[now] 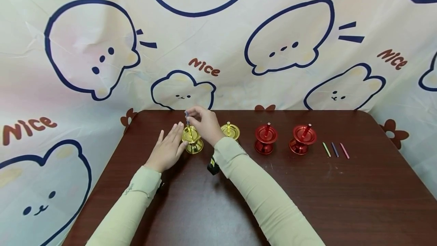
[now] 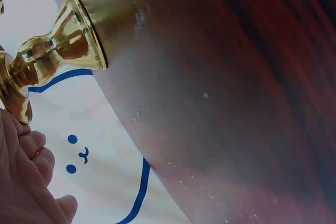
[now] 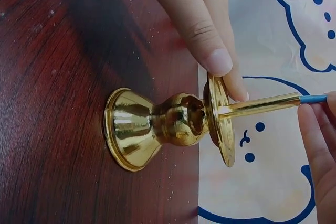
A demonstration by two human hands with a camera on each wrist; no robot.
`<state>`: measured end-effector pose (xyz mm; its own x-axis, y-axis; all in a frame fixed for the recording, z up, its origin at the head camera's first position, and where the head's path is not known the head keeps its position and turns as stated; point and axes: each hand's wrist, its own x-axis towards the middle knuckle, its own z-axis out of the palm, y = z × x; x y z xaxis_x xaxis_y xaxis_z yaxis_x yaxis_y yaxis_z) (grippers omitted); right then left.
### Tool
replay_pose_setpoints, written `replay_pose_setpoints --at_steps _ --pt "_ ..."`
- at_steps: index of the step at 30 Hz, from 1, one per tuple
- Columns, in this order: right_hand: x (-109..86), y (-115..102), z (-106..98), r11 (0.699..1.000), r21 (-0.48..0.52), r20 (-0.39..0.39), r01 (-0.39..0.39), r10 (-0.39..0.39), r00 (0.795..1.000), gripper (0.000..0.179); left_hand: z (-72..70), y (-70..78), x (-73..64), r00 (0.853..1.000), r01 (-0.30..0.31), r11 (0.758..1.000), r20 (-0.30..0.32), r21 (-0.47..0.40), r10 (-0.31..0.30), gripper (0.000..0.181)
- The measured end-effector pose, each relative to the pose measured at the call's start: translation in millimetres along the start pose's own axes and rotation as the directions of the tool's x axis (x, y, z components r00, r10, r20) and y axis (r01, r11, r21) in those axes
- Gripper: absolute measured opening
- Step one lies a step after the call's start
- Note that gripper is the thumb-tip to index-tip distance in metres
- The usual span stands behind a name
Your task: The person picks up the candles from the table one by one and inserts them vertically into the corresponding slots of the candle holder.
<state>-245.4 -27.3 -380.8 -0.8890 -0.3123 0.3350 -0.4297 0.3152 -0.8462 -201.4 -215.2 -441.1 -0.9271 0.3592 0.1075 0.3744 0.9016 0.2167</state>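
Note:
A gold candle holder [image 1: 194, 145] stands upright at the left of the table's far half. My left hand [image 1: 166, 148] touches the left side of its dish with straight fingers; in the right wrist view its thumb [image 3: 218, 61] lies against the dish rim. Above the dish, my right hand [image 1: 206, 124] pinches a thin blue candle [image 3: 313, 99] between thumb and fingers. The candle's lower end meets the top of the holder's upright gold tube [image 3: 262, 105]; how deep it sits is hidden. In the left wrist view the holder [image 2: 73, 40] shows only partly.
A second gold candle holder [image 1: 232, 130] stands behind my right wrist. Two red candle holders, one nearer [image 1: 265, 139] and one farther right [image 1: 302, 139], follow. Beyond lie a green candle [image 1: 326, 149], a blue candle [image 1: 335, 149] and a pink candle [image 1: 344, 150]. A patterned cloth hangs behind.

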Motion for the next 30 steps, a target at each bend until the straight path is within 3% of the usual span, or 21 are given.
replay_pose_setpoints --at_steps 8,21,30 --pt "0.0 -1.2 -0.2 0.995 -0.090 0.016 0.040 -0.038 0.999 0.022 0.4 0.3 0.7 1.000 0.005 1.000 0.004 0.001 -0.005 0.069" --pt "1.2 -2.8 -1.9 0.985 -0.172 0.045 -0.014 0.022 0.999 0.012 -1.2 1.1 2.3 1.000 0.007 1.000 0.012 0.002 -0.007 0.069" --pt "-0.9 -2.5 -2.8 0.970 -0.244 0.080 0.005 0.015 0.997 0.011 0.9 1.3 1.6 1.000 0.016 1.000 0.012 -0.009 -0.015 0.070"
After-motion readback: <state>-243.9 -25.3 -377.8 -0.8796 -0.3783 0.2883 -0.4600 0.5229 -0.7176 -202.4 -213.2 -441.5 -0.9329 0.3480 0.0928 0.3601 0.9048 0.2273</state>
